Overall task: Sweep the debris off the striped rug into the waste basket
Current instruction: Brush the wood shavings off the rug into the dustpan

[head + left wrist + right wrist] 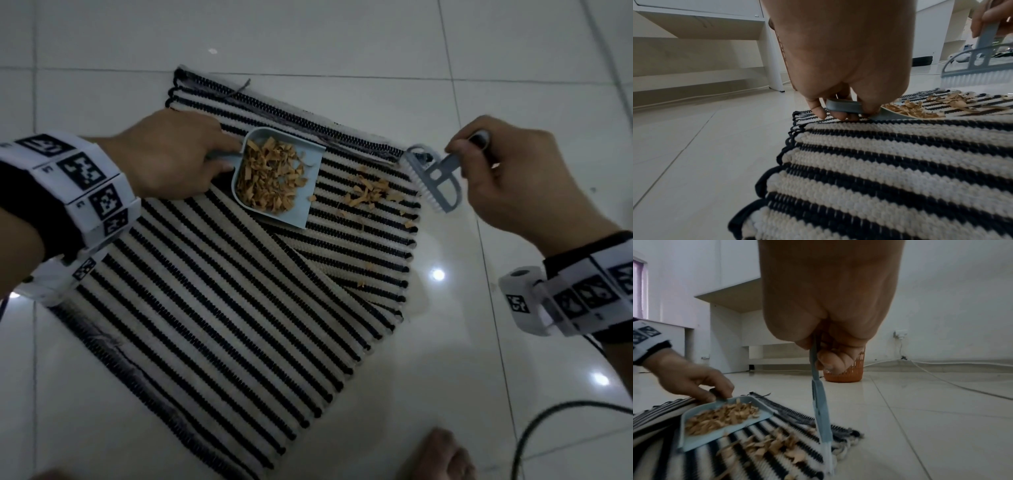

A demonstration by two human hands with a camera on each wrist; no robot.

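White tiled floor point(342, 34), striped rug point(205, 308), orange waste basket point(846, 373) near wall, left hand point(171, 154) gripping dustpan point(277, 174), right hand point(513, 171) gripping brush point(433, 180)

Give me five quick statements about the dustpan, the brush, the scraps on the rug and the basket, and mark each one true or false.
1. The left hand holds the dustpan by its handle. True.
2. The dustpan is empty. False: it holds a pile of tan scraps.
3. The right hand grips the brush near the rug's edge. True.
4. All scraps are off the rug. False: loose scraps lie between dustpan and brush.
5. The orange basket stands on the rug. False: it stands on the tiled floor, beyond the rug.
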